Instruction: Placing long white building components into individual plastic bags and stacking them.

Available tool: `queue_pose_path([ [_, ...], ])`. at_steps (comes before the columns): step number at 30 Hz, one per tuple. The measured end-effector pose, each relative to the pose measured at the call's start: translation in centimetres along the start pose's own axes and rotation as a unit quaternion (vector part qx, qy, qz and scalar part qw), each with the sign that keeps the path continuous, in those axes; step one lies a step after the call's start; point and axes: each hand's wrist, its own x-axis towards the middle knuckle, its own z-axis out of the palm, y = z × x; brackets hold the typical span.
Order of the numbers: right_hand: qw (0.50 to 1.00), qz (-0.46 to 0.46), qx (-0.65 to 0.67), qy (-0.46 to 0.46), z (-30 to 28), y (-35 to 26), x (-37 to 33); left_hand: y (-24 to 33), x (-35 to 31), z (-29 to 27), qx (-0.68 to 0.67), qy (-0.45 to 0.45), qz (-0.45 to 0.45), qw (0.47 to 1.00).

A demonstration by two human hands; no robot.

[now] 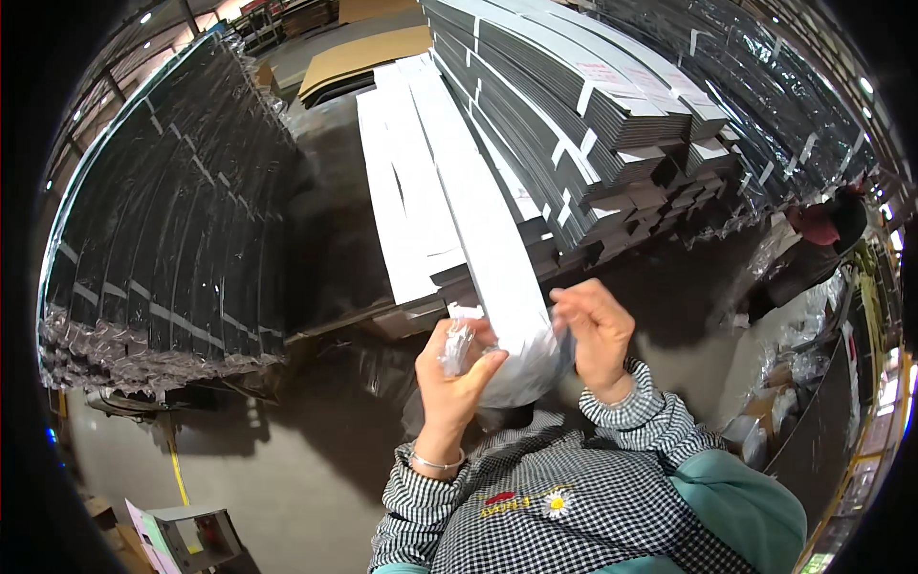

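Note:
A long white-topped bundle of strips (488, 210) runs from the back toward me, its near end between my hands. Around that end lies clear plastic film (526, 375), bulging and wrinkled. My left hand (449, 378) is closed on a crumpled bit of the film, left of the bundle's end. On the other side my right hand (601, 335) is raised, its fingers bent and drawn together beside the film's edge. What its fingertips hold, if anything, is too small to make out.
Taped stacks of dark strips (583, 143) with white tops stand at right. At left rises a film-wrapped dark stack (182, 220). Brown cardboard sheets (368, 62) lie behind. A person (808, 244) is at far right near loose plastic. An open box (191, 536) stands lower left.

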Motion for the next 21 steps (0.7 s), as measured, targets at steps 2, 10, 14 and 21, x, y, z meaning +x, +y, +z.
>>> queue_pose_path([
  [2, 0.999, 0.028, -0.009, 0.032, -1.0, 0.6, 1.1, -1.1, -0.1, -1.8, 0.068, -0.041, -0.002, 0.997],
  [10, 0.754, 0.341, 0.471, -0.306, -2.9, 2.0, -2.0, -2.0, -2.4, -0.8, -0.185, -0.008, -0.204, 0.961],
  [14, 0.784, 0.310, 0.380, -0.380, -6.5, 3.2, -1.9, -3.2, -6.5, -5.8, -0.358, -0.121, -0.268, 0.886],
  [21, 0.813, 0.071, -0.240, -0.525, -11.0, 11.5, -5.3, -10.0, -4.4, -6.6, 0.469, -0.370, -0.084, 0.797],
])
